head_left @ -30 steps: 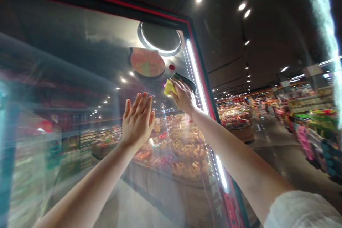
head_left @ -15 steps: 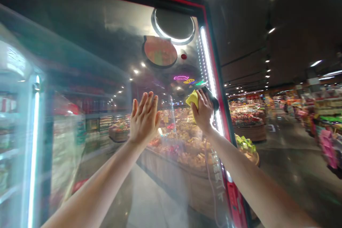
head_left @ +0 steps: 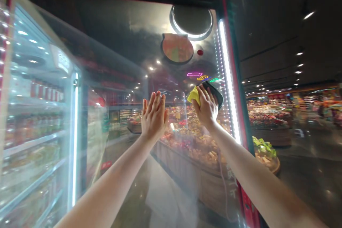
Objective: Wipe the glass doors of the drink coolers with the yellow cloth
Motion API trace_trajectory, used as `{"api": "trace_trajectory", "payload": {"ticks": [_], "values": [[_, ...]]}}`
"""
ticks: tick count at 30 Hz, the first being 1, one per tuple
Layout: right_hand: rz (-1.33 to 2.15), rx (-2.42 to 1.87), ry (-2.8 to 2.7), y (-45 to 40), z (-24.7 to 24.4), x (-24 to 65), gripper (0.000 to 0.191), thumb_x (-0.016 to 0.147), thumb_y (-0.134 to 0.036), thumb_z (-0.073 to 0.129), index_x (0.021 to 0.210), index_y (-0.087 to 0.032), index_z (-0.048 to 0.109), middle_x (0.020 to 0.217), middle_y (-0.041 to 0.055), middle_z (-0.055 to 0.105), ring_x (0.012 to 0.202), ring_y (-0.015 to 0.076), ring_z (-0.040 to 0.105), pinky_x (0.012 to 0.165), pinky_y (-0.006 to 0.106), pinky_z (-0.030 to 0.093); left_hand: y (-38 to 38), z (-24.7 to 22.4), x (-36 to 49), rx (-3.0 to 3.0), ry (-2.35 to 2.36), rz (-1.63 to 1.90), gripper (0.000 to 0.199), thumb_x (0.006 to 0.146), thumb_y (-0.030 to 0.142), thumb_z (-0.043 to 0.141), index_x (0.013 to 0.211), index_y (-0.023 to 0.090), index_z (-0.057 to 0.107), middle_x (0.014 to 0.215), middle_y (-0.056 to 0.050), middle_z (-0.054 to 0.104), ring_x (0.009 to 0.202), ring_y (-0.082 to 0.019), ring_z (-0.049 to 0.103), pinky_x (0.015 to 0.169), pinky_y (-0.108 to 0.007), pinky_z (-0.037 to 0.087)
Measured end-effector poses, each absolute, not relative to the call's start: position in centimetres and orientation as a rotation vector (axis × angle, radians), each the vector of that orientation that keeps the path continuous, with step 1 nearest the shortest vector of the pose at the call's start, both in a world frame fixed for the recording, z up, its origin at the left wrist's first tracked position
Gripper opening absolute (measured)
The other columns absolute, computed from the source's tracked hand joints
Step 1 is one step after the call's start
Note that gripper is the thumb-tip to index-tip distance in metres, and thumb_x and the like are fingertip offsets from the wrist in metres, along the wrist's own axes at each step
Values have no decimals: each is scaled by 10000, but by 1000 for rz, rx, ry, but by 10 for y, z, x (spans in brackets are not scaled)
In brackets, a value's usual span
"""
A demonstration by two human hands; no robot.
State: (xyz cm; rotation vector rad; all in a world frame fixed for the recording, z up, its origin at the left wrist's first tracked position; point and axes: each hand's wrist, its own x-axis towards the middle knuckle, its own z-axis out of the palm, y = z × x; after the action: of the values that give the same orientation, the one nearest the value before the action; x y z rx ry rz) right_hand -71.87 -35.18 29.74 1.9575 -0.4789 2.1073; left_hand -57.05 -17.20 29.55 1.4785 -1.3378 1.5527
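A large glass pane with a black and red frame (head_left: 233, 53) fills the middle of the view. My left hand (head_left: 154, 115) lies flat against the glass, fingers stretched up, holding nothing. To its right, my right hand (head_left: 206, 106) presses a yellow cloth (head_left: 193, 96) to the pane. A dark piece (head_left: 217, 94) shows beyond its fingers; whether it is part of the cloth I cannot tell. A bright light strip (head_left: 230, 82) runs down the frame's right side, beside this hand.
Lit shelves with jars (head_left: 34, 142) stand on the left. Seen through the glass is a round-ended produce display (head_left: 208, 181). Green produce (head_left: 264, 146) and another display (head_left: 269, 133) are on the right, along a shiny floor (head_left: 310, 178).
The view has turned left, so the frame and shelves sit further right. My right hand with the cloth has moved left on the glass, away from the light strip. My left hand stays flat.
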Motion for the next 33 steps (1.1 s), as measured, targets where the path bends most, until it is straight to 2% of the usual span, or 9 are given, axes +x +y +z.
{"api": "trace_trajectory", "payload": {"ticks": [5, 8, 13, 16, 19, 22, 26, 30, 33], "values": [[1766, 2074, -173, -325, 265, -708, 508, 998, -386, 515, 1497, -295, 484, 1568, 24, 498, 1484, 264, 402, 1221, 500, 319, -158, 286, -560, 1492, -1293, 1583, 640, 1006, 246, 411, 1619, 210, 228, 1659, -108, 311, 1557, -280, 236, 1280, -581, 167], [1760, 2082, -122, -335, 247, -721, 470, 961, -298, 537, 1431, -284, 542, 1522, 27, 554, 1443, 253, 463, 1207, 464, 345, -141, 278, -549, 1505, -1281, 1621, 648, 1004, 238, 420, 1620, 216, 222, 1654, -105, 327, 1552, -272, 254, 1282, -566, 178], [2097, 2012, -392, -312, 288, -695, 439, 895, -244, 527, 1332, -242, 570, 1553, 79, 512, 1452, 317, 440, 1191, 589, 328, -117, 274, -528, 1545, -1215, 1652, 649, 1000, 230, 420, 1618, 213, 224, 1660, -109, 314, 1556, -275, 241, 1277, -572, 190], [1982, 2051, -277, -281, 295, -668, 473, 931, -296, 513, 1394, -196, 523, 1578, 127, 470, 1474, 330, 401, 1207, 633, 256, -113, 273, -519, 1561, -1197, 1647, 664, 995, 223, 422, 1622, 216, 207, 1664, -103, 308, 1558, -272, 236, 1278, -571, 188], [1737, 2097, -57, -274, 267, -665, 506, 968, -385, 531, 1432, -186, 509, 1567, 134, 485, 1475, 320, 400, 1218, 613, 238, -107, 269, -513, 1569, -1208, 1655, 675, 998, 233, 429, 1627, 222, 184, 1661, -98, 316, 1556, -265, 240, 1278, -561, 196], [1615, 2077, 70, -293, 245, -678, 424, 980, -337, 544, 1395, -254, 574, 1541, 89, 526, 1447, 287, 443, 1195, 533, 333, -94, 264, -506, 1566, -1210, 1677, 698, 1001, 224, 428, 1636, 230, 138, 1657, -94, 329, 1555, -260, 242, 1279, -552, 202], [2001, 1944, -236, -300, 270, -670, 397, 971, -378, 567, 1350, -282, 638, 1535, 124, 513, 1379, 341, 499, 1074, 532, 474, -76, 260, -492, 1568, -1179, 1697, 744, 998, 209, 438, 1642, 233, 66, 1656, -102, 326, 1547, -262, 267, 1278, -554, 205], [1969, 1962, -193, -251, 301, -627, 491, 984, -352, 525, 1462, -238, 542, 1545, 132, 508, 1415, 339, 464, 1161, 563, 377, -68, 260, -480, 1579, -1145, 1703, 770, 993, 209, 455, 1642, 221, 40, 1660, -131, 310, 1554, -279, 246, 1272, -583, 190], [1722, 2033, 6, -223, 285, -615, 541, 976, -307, 514, 1510, -227, 484, 1592, 88, 459, 1467, 294, 412, 1212, 513, 313, -60, 258, -474, 1579, -1151, 1707, 784, 992, 207, 460, 1641, 224, 22, 1665, -135, 297, 1559, -280, 225, 1273, -585, 175]]}}
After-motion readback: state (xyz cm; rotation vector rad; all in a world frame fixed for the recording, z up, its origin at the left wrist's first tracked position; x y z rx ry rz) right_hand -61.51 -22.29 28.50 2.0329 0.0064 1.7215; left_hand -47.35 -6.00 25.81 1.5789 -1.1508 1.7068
